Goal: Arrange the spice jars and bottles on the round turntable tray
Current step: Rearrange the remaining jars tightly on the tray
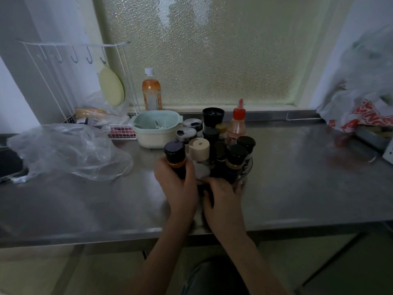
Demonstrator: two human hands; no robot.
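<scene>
You worked at a steel counter (297,177) that ran the full width of the view, with a loose clear plastic bag (70,150) lying well to the left and a cream bowl holding a green strainer (156,129) just behind the cluster of jars. The round turntable tray (247,168) sat near the counter's middle, almost wholly hidden by its load; only a strip of its clear wall showed at the right. It was crowded: a red-capped squeeze bottle (237,124) and a tall black-lidded jar (213,117) at the back, two metal-topped shakers (187,133) at the left rear, a beige-capped jar (199,151) and several dark-capped jars in front. Your left hand (178,184) was closed around a black-capped jar with orange contents (175,156) at the tray's front left edge; whether that jar stood on the tray or just outside it could not be told. Your right hand (224,190) lay curled against the tray's near rim, though what its fingers actually held was hidden. The chief risk I judged to be toppling: the jars stood touching, so pressing one more in could tip a neighbour. Second, the tray might turn under the push unless your right hand steadied it. Third, dim light obscured the gaps.
</scene>
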